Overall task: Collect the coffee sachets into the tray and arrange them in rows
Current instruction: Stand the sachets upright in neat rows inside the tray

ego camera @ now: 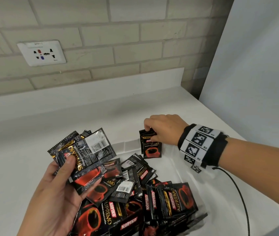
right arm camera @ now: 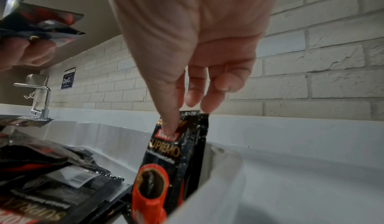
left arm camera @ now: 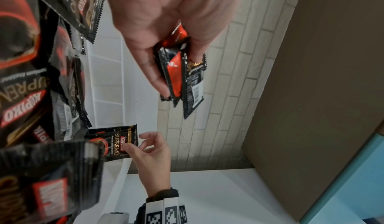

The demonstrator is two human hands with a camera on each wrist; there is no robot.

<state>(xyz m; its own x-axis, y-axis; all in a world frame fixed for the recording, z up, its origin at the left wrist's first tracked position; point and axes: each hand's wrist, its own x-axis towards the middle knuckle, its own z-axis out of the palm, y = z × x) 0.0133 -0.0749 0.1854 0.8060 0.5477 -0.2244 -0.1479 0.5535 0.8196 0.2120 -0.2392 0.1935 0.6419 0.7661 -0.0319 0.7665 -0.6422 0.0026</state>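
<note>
Two upright sachets stood at the tray's far corner, pinched at the top by the right hand, thumb in front and fingertips behind. Left hand clamped on a fanned bundle of sachets above the loose pile filling the tray's middle. Likely to topple once released, with nothing propping the pair. Could also slip from the fanned bundle, being glossy and unevenly stacked, and bury the row's start.
</note>
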